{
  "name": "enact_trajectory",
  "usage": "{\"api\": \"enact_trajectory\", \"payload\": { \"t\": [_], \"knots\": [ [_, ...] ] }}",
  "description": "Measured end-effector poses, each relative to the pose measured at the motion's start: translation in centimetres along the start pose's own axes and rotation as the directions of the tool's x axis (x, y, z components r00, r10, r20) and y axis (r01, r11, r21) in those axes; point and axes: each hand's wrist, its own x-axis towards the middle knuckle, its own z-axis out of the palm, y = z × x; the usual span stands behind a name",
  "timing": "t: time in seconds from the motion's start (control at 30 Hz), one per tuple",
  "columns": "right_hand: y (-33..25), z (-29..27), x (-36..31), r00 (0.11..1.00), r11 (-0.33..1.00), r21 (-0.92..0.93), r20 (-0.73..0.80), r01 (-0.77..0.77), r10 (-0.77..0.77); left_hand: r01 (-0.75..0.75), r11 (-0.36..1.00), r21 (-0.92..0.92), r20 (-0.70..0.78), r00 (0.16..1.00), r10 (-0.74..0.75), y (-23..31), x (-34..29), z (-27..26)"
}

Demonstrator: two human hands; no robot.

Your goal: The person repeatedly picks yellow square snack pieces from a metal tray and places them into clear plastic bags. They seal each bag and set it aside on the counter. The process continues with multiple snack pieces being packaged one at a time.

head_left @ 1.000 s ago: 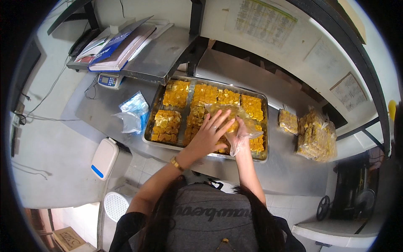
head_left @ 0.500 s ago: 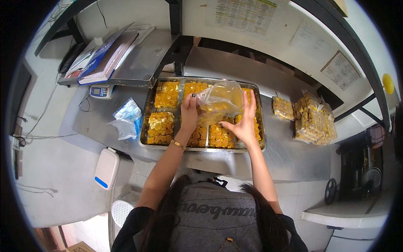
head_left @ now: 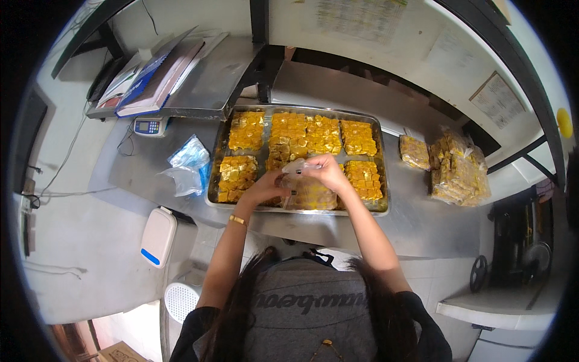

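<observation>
A clear plastic bag (head_left: 315,196) is between my hands, over the front middle of a metal tray (head_left: 383,175). Yellow shows through its film; whether that is inside or beneath it, I cannot tell. My right hand (head_left: 329,173) pinches the bag's upper edge, thumb and fingers together. My left hand (head_left: 265,188) grips the bag's left side, with its fingertips partly behind the film. Golden-yellow blocks of small square pieces (head_left: 289,130) lie in the tray in separate groups. Just left of my left hand is one more such block (head_left: 237,175).
Blue and clear plastic packaging (head_left: 188,169) lies left of the tray, near a small scale (head_left: 149,126). Filled clear bags (head_left: 459,175) are piled at the right, beside a single one (head_left: 414,152). A raised shelf (head_left: 202,90) with folders (head_left: 158,78) overhangs the back left.
Both hands have come down and closer together, bringing the bag toward the tray's front edge. My right hand, spread before, now pinches the bag. The view has shifted slightly.
</observation>
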Motion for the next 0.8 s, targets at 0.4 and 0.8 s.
{"api": "enact_trajectory", "payload": {
  "t": [0.4, 0.8],
  "knots": [
    [-4.3, 1.6, 3.9, 0.981, 0.98, -0.077, -0.036, 0.186, -0.189, 0.141, 0.954, -0.265, 0.292, 0.955, -0.06, 0.9, 4.3, 1.4],
    [-4.0, -0.7, 1.8, 0.96, 0.819, -0.534, -0.046, 0.211, -0.277, 0.199, 0.974, -0.11, 0.351, 0.924, -0.15, 3.8, 5.1, 3.3]
  ]
}}
